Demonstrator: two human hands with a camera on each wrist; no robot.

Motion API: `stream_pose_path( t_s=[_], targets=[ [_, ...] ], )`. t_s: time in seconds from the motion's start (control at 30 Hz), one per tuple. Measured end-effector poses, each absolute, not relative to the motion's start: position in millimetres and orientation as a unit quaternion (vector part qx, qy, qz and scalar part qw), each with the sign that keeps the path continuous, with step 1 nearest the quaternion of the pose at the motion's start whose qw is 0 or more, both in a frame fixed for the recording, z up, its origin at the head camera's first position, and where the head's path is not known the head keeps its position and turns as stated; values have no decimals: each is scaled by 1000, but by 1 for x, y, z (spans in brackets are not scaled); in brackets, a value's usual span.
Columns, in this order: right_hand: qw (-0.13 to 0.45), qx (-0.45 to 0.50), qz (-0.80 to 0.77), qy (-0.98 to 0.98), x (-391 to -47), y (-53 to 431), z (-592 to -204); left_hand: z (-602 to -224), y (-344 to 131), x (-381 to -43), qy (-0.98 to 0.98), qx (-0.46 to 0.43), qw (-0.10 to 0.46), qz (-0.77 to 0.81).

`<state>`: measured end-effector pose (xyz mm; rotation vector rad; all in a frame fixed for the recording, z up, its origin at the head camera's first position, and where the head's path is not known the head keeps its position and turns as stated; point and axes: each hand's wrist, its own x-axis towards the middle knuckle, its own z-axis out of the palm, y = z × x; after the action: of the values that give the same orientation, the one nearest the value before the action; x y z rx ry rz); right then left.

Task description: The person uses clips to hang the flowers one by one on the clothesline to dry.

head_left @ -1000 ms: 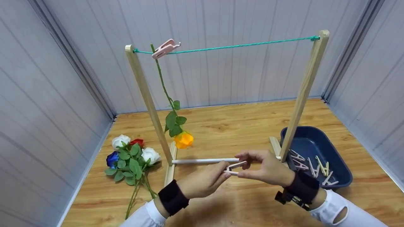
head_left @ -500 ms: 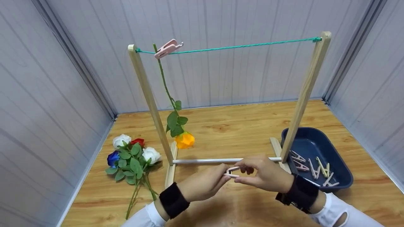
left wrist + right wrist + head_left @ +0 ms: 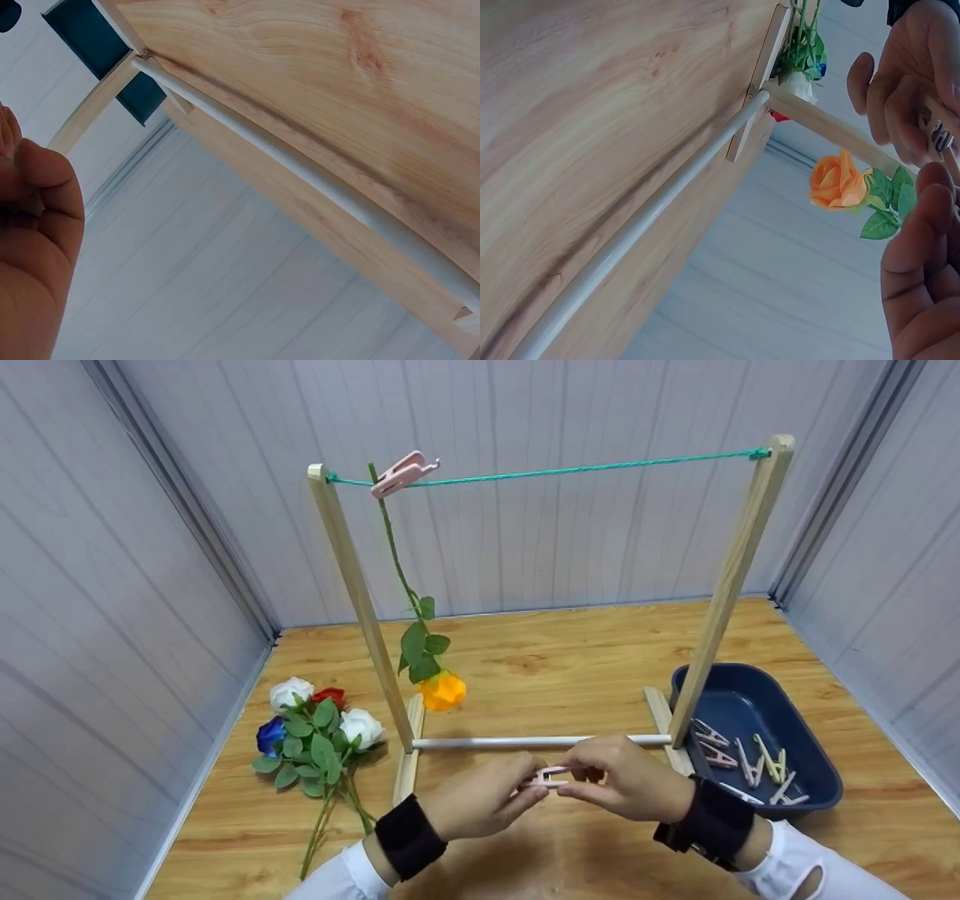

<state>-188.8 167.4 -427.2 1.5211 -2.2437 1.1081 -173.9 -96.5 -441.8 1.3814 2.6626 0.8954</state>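
Observation:
A pale pink clothespin (image 3: 551,777) is held between both hands, low in front of the rack's white bar. My left hand (image 3: 487,799) pinches its left end. At its right end, the thumb and index finger of my right hand (image 3: 634,780) pinch the two arms. The right wrist view shows the clothespin's metal spring (image 3: 940,136) between the hands. Another pink clothespin (image 3: 401,476) clips the stem of an orange rose (image 3: 442,691) to the green cord (image 3: 570,470); the flower hangs head down.
The cord spans a wooden rack's posts (image 3: 360,600); a white bar (image 3: 487,742) joins them below. White, red and blue roses (image 3: 319,727) lie on the table at left. At right, a dark blue tub (image 3: 814,742) holds several clothespins (image 3: 750,765). Panel walls surround the table.
My right fingers have closed on the clothespin's right end, and its spread arms have drawn closer together. The hanging rose and the tub stay as they were.

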Motion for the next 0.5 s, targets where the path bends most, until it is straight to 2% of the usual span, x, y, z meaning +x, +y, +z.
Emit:
stream_pose_path(
  t_s=[0.13, 0.3, 0.5],
  targets=[
    [129, 508, 376, -764, -190, 170, -427, -437, -105, -176, 863, 419, -3, 282],
    [129, 486, 388, -772, -194, 177, -428, -429, -129, -179, 873, 385, 7, 301],
    [140, 464, 386, -784, -198, 186, -432, -421, -163, -181, 889, 340, -13, 307]
  ],
)
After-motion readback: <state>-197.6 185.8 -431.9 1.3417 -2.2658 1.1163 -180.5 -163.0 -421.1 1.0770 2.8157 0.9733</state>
